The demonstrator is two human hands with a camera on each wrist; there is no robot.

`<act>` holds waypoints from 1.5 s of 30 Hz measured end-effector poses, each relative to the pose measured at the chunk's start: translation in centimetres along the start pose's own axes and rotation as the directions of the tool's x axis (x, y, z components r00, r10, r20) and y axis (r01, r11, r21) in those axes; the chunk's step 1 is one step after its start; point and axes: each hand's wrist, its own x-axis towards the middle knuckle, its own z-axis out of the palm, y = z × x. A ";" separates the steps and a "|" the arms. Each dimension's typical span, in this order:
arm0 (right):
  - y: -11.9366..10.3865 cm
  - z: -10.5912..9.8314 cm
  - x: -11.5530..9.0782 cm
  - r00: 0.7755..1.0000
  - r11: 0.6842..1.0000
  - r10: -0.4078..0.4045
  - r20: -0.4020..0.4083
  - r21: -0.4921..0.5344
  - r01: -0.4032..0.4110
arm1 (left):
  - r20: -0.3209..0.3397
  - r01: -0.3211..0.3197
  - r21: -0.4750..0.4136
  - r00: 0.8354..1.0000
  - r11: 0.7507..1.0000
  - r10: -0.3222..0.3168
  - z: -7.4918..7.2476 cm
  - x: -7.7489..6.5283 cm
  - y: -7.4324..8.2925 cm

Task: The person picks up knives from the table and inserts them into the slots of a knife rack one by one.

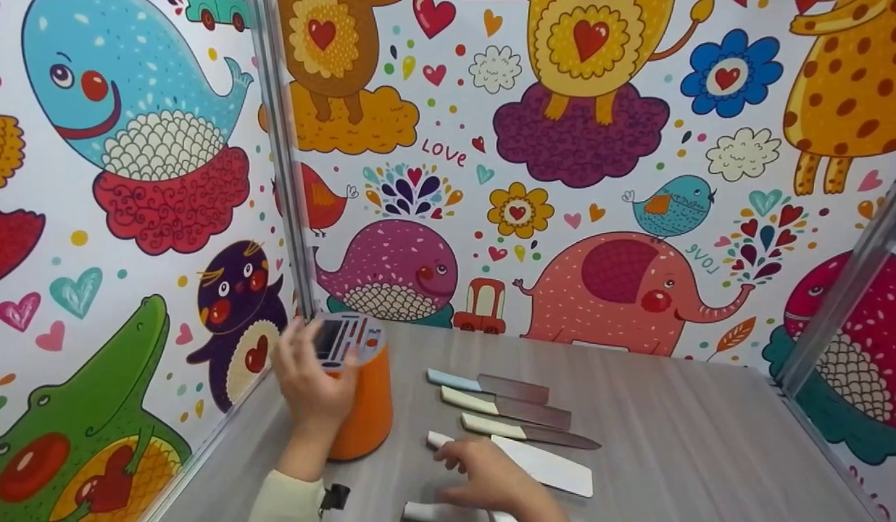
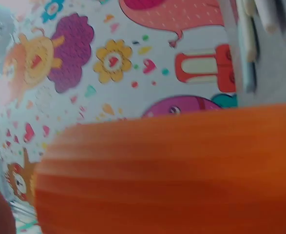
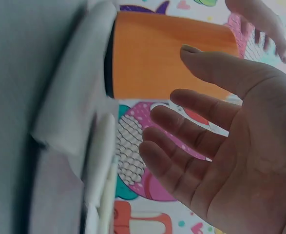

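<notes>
An orange knife block [image 1: 372,409] with a grey slotted top stands at the left. My left hand [image 1: 314,388] is beside its upper part, fingers loosely bent near the rim; its fingers also show above the block in the right wrist view. Over the near knives, my right hand [image 1: 491,475] has relaxed, parted fingers and holds nothing. It overlaps a knife with a broad white blade [image 1: 553,467]. Nearest the front edge lies a white knife handle [image 1: 437,512], its blade partly hidden by this hand. In the left wrist view the block's orange wall [image 2: 172,170] fills the lower part.
Behind the white blade lie a slim cream-handled knife [image 1: 528,431], a broader cream-handled knife [image 1: 506,407] and a light-blue-handled knife [image 1: 488,384], roughly in a row on the grey table [image 1: 680,428]. Printed cartoon panels [image 1: 491,167] with metal corner posts enclose the table.
</notes>
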 end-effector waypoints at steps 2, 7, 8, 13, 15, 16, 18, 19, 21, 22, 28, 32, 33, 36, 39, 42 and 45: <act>-0.4 0.7 0.2 0.999 1.000 -0.019 0.034 -0.020 0.020 | -0.079 0.159 0.012 0.984 0.987 -0.157 -0.2 0.5 -1.6; -1.0 1.7 0.7 0.963 0.982 0.152 0.223 0.074 -0.172 | 0.020 0.387 -0.104 0.922 0.916 -0.387 -0.2 0.1 -4.7; -1.1 1.8 0.8 0.948 0.972 0.191 0.256 0.082 -0.218 | 0.046 0.402 -0.123 0.916 0.907 -0.399 -0.1 -0.2 -5.2; -0.9 2.2 0.7 0.926 0.969 0.232 0.298 0.011 -0.246 | 0.107 0.417 -0.176 0.908 0.892 -0.404 0.4 -1.0 -6.9; -0.7 2.5 0.7 0.928 0.973 0.223 0.297 -0.014 -0.229 | 0.134 0.442 -0.184 0.896 0.878 -0.423 0.6 -1.2 -7.4; -0.6 2.6 0.8 0.929 0.975 0.220 0.297 -0.024 -0.222 | 0.151 0.463 -0.188 0.885 0.866 -0.441 0.7 -1.3 -7.6; -0.5 2.8 0.8 0.934 0.977 0.214 0.286 -0.052 -0.208 | 0.185 0.501 -0.194 0.863 0.843 -0.470 0.9 -1.5 -7.9; -0.4 2.9 0.7 0.939 0.978 0.207 0.275 -0.068 -0.196 | 0.201 0.516 -0.197 0.853 0.834 -0.481 0.9 -1.5 -8.0; -0.3 3.0 0.6 0.948 0.978 0.198 0.250 -0.111 -0.175 | 0.220 0.528 -0.205 0.845 0.824 -0.487 1.0 -1.6 -8.0; -0.3 3.1 0.5 0.952 0.977 0.192 0.239 -0.137 -0.163 | 0.228 0.530 -0.209 0.844 0.822 -0.486 1.0 -1.7 -8.0; -0.4 3.2 0.3 0.951 0.966 0.181 0.250 -0.226 -0.125 | 0.287 0.543 -0.246 0.832 0.803 -0.475 1.2 -1.8 -7.4; -0.5 3.2 0.3 0.952 0.956 0.182 0.248 -0.270 -0.112 | 0.320 0.554 -0.263 0.823 0.790 -0.470 1.3 -1.9 -7.2; -0.5 3.2 0.3 0.952 0.953 0.180 0.246 -0.285 -0.106 | 0.323 0.553 -0.267 0.823 0.789 -0.467 1.4 -1.8 -7.2; -0.5 3.2 0.3 0.957 0.940 0.165 0.239 -0.331 -0.080 | 0.322 0.548 -0.280 0.827 0.788 -0.460 1.6 -1.8 -7.3; -0.7 3.0 0.3 0.962 0.936 0.152 0.225 -0.346 -0.066 | 0.323 0.549 -0.293 0.828 0.783 -0.459 1.6 -1.7 -7.4; -1.0 2.5 0.2 0.972 0.944 0.120 0.204 -0.328 -0.048 | 0.329 0.560 -0.300 0.821 0.772 -0.468 1.5 -1.9 -7.4; -1.4 1.5 0.2 0.975 0.965 0.108 0.196 -0.257 -0.055 | 0.338 0.574 -0.294 0.810 0.764 -0.479 1.5 -2.1 -7.3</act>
